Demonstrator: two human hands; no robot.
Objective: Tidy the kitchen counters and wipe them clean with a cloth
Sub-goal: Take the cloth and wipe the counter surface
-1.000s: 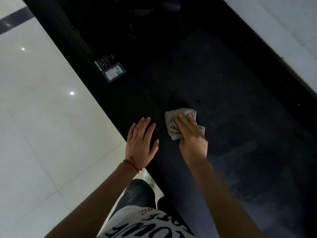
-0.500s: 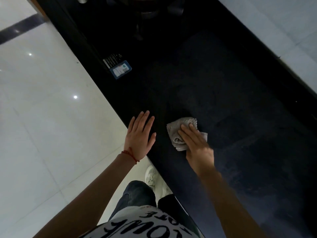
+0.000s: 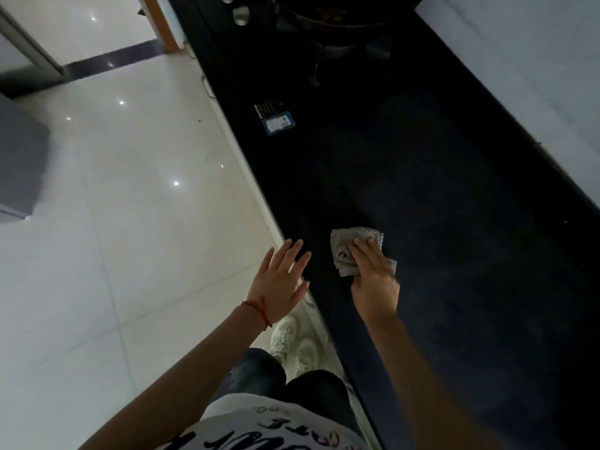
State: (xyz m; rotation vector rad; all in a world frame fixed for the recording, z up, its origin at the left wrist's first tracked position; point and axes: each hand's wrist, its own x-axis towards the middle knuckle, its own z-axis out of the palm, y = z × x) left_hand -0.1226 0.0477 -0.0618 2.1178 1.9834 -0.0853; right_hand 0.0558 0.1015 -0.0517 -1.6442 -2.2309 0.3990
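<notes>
Since the earlier frames, the view has been lifted and pulled back, so more of the pale tiled floor (image 3: pixel 136 196) and the far end of the dark table (image 3: pixel 438 196) are shown, and the left hand has slid outward to the table's near edge.

The long black table is seen running away from the viewer, with a pale tiled wall (image 3: pixel 526 79) along its right side. At the far end a dark pan on a hob (image 3: pixel 341 24) can just be made out. Partway along the near edge, a small blue and white label (image 3: pixel 278 123) is seen below a barcode strip.

The right hand (image 3: pixel 373 271) is laid flat on a crumpled grey cloth (image 3: pixel 345 251), fingers extended and pressing it down against the table. The left hand (image 3: pixel 281 280) is spread open, its fingers straight, at the table's edge; whether it touches the surface cannot be told. A red string is worn at that wrist.

The cloth is judged to be soft, light and limp, likely to bunch and slip under the palm. It is best held by pressing through its bunched middle, so that the loose corners are not dragged free.
</notes>
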